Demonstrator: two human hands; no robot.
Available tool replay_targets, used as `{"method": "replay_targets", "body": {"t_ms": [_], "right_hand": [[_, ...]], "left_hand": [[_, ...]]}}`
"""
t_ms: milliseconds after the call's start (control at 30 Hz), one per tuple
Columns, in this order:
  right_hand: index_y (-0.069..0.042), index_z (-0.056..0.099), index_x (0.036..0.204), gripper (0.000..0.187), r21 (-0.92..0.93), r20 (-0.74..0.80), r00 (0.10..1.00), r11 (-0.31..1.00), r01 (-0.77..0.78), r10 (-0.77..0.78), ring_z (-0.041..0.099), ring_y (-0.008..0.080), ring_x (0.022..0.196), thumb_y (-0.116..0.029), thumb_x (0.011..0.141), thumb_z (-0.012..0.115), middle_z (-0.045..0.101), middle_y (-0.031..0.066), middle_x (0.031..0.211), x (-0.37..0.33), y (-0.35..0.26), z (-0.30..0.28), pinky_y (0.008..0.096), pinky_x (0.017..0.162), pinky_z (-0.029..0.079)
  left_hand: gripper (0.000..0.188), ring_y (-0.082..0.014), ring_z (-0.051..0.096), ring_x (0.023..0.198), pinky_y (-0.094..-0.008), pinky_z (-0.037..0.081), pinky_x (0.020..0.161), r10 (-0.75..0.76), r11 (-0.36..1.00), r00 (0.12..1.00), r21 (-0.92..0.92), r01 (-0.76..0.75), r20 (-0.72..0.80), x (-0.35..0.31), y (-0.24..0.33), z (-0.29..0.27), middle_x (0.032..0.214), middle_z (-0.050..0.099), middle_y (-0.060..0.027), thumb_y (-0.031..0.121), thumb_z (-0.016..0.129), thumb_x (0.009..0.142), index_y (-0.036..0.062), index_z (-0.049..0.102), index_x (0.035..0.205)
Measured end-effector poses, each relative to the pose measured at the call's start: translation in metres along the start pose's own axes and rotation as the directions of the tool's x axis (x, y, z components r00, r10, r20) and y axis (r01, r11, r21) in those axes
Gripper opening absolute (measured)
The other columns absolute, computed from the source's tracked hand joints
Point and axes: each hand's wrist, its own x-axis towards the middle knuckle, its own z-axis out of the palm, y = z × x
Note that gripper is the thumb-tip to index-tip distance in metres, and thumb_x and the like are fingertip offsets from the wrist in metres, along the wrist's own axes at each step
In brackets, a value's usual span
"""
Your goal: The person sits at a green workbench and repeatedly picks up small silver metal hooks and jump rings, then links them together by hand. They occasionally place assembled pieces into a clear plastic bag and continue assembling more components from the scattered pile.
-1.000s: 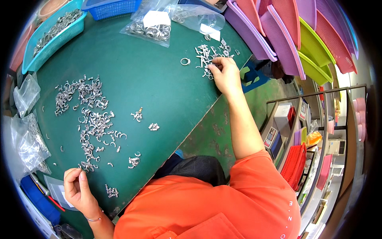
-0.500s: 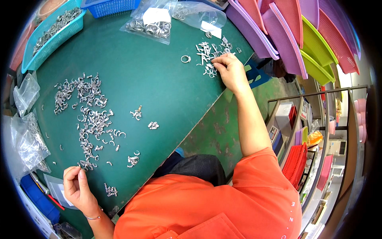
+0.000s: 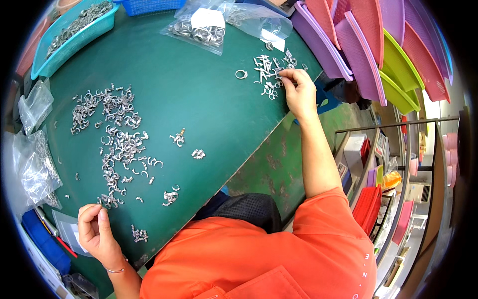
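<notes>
My right hand (image 3: 300,93) reaches to the far right of the green table, thumb and forefinger pinched at the edge of a small heap of silver metal ring parts (image 3: 269,71). Whatever sits between those fingertips is too small to make out. At the near left, my left hand (image 3: 97,231) has its fingers curled and pinched too, beside the lower end of a large scattered pile of silver ring pieces (image 3: 122,145); its fingertips hide any tiny piece there. One single ring (image 3: 241,74) lies left of the right-hand heap.
Small clusters of silver pieces (image 3: 198,154) dot the table (image 3: 214,109). Clear bags of rings (image 3: 201,34) and a turquoise basket (image 3: 74,37) line the far side. Plastic bags (image 3: 32,169) lie left. Stacked coloured baskets (image 3: 363,55) stand beyond the right corner; a shelf rack (image 3: 378,164) stands right.
The whole view has shifted slightly. My right hand has moved a little rightward along the heap, its fingers still pinched. My left hand stays nearly where it was.
</notes>
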Motion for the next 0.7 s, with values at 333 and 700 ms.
{"method": "replay_targets", "body": {"t_ms": [333, 700], "right_hand": [[-0.002, 0.068, 0.091, 0.011, 0.003, 0.007, 1.000, 1.000, 0.019, -0.019, 0.065, 0.0347, 0.085, -0.002, 0.080, 0.065, 0.066, 0.0166, 0.090, -0.003, -0.056, 0.010, 0.0410, 0.078, 0.053], [-0.004, 0.065, 0.083, 0.008, 0.480, 0.147, 0.834, 0.776, 0.409, -0.531, 0.059, 0.0308, 0.084, -0.001, 0.076, 0.063, 0.059, 0.0111, 0.087, -0.056, -0.151, 0.066, 0.0402, 0.076, 0.051]], "left_hand": [[0.012, -0.0116, 0.052, 0.086, -0.0216, 0.043, 0.075, 0.009, 1.000, 1.000, 0.001, -0.009, 0.002, 0.000, 0.002, 0.003, 0.098, 0.056, -0.0068, -0.009, 0.060, 0.089, -0.0027, 0.061, 0.099], [0.008, -0.0110, 0.051, 0.087, -0.0220, 0.042, 0.077, -0.013, 0.999, 1.000, 0.030, 0.014, -0.023, 0.000, -0.003, -0.003, 0.099, 0.056, -0.0056, -0.006, 0.059, 0.091, -0.0028, 0.060, 0.098]]}}
